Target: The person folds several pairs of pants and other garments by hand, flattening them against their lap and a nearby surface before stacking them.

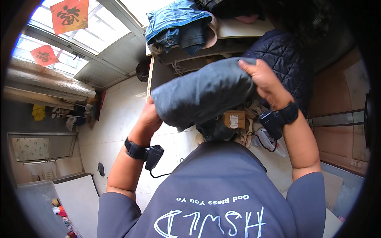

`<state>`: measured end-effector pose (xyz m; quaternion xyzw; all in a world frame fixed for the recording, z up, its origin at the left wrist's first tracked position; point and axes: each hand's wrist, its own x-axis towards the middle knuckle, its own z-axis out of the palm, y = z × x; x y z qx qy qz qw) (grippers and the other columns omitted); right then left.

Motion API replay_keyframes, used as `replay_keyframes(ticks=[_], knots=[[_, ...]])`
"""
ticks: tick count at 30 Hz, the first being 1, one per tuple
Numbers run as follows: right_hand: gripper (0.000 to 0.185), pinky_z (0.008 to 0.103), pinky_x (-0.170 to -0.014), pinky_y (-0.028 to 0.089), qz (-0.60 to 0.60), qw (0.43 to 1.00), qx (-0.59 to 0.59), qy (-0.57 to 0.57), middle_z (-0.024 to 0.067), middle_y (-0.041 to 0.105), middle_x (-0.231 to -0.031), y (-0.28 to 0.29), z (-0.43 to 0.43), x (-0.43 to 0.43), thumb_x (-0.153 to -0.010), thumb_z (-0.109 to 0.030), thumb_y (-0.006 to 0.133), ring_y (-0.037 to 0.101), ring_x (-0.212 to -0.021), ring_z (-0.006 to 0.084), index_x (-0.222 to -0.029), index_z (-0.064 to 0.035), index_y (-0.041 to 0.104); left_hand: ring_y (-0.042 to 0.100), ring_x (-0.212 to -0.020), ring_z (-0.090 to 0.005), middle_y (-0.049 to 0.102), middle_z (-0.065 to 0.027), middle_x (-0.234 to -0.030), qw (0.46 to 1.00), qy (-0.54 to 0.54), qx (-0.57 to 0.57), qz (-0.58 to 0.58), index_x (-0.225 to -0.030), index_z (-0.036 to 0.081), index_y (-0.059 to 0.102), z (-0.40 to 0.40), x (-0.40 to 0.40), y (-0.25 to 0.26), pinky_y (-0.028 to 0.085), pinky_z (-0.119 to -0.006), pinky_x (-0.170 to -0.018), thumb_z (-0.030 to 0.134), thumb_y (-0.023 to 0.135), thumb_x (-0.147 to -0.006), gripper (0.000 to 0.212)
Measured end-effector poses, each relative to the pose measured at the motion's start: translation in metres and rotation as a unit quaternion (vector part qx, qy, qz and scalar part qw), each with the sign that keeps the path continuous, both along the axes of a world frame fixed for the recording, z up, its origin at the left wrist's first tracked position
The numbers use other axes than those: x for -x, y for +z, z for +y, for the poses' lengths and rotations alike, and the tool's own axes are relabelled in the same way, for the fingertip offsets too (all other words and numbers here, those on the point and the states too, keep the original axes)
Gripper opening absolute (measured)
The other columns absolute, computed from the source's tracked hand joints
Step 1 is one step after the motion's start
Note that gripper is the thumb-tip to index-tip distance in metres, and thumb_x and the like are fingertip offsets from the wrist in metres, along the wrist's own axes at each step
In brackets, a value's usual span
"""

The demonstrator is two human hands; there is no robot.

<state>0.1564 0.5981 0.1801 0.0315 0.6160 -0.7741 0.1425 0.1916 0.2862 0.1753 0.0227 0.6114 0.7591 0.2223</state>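
A dark grey folded or rolled cloth item (205, 89) is held up in front of me by both hands. My left hand (150, 114) grips its left end, with the fingers mostly hidden behind it. At the right end, my right hand (265, 80) has its thumb on top of the cloth, the other fingers out of sight. Beyond the cloth, a stack of folded denim clothes (178, 26) lies on a light tabletop (244, 29). A dark quilted jacket (279, 56) hangs just past my right hand.
A cardboard box (234, 119) with a label sits low beneath the cloth, beside a clear plastic bag (268, 141). A black bag (143, 71) stands near the table's left side. A dark shoe (101, 169) lies on the tiled floor (113, 131) at left.
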Motion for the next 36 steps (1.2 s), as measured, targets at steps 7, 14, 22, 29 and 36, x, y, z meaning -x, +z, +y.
replay_keyframes(ticks=[7,14,22,29,36], knots=[[0.023,0.0287,-0.076,0.054,0.022,0.984,0.165,0.060,0.0090,0.068,-0.093,0.018,-0.026,0.004,-0.094,-0.018,0.057,0.065,-0.080,0.0154,-0.099,0.0037,0.062,0.055,-0.113,-0.0309,0.058,-0.0167,-0.123,0.934,0.050,-0.340,-0.101,-0.123,-0.003,0.051,-0.002,0.005,-0.009,0.041,-0.043,-0.102,0.033,0.029,-0.099,0.048],[0.042,0.0308,-0.080,0.054,0.029,0.965,0.246,0.084,0.0118,0.067,-0.097,0.015,-0.006,0.003,-0.087,-0.033,0.066,0.066,-0.086,0.0183,-0.106,0.0049,0.060,0.054,-0.114,-0.0328,0.059,-0.0181,-0.122,0.923,0.096,-0.358,-0.103,-0.118,-0.003,0.055,0.004,0.002,0.000,0.038,-0.046,-0.104,0.027,0.027,-0.096,0.047],[0.037,0.0343,-0.092,0.049,-0.116,0.966,0.200,0.114,0.0124,0.065,-0.110,-0.029,-0.016,-0.036,-0.080,-0.003,0.065,0.063,-0.099,0.0227,-0.117,0.0019,0.058,0.056,-0.110,-0.0332,0.061,-0.0199,-0.117,0.918,-0.003,-0.356,-0.176,-0.113,-0.005,0.057,0.009,0.010,-0.003,0.038,-0.046,-0.103,0.027,0.030,-0.091,0.048],[0.027,0.0294,-0.086,0.049,-0.049,0.992,0.116,0.014,0.0104,0.067,-0.099,-0.031,-0.025,-0.020,-0.078,0.006,0.060,0.064,-0.089,0.0188,-0.104,0.0060,0.063,0.056,-0.111,-0.0291,0.062,-0.0175,-0.115,0.961,0.007,-0.220,-0.167,-0.114,-0.005,0.057,-0.002,0.000,0.001,0.037,-0.044,-0.103,0.038,0.027,-0.097,0.055],[0.017,0.0294,-0.079,0.051,-0.056,0.995,0.076,0.024,0.0100,0.067,-0.092,-0.029,-0.045,-0.023,-0.081,0.006,0.062,0.064,-0.084,0.0181,-0.098,0.0066,0.064,0.062,-0.097,-0.0212,0.065,-0.0121,-0.102,0.987,0.081,-0.036,-0.137,-0.113,-0.008,0.054,-0.009,-0.009,-0.002,0.045,-0.034,-0.093,-0.003,0.065,-0.081,0.035]])
